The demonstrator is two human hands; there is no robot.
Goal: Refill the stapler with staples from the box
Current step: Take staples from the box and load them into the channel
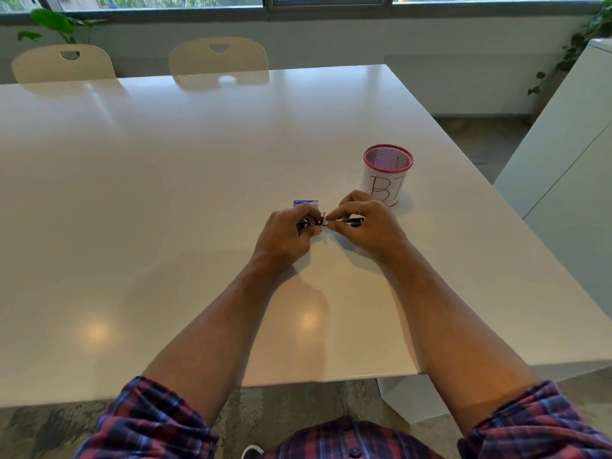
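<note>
A small black stapler (347, 221) lies stretched out between both hands, just above the white table (165, 193). My left hand (284, 233) grips its left end. My right hand (367, 223) covers the right part, thumb and forefinger pinched at a small silvery piece (325, 220) in the middle; whether that is a staple strip I cannot tell. The blue staple box (305, 203) lies flat on the table just behind my left hand, partly hidden by the fingers.
A red mesh pen cup (387, 173) with a white paper label stands behind and to the right of my right hand. Two cream chairs (218, 59) stand at the far table edge. A white cabinet (563, 154) stands off the right edge.
</note>
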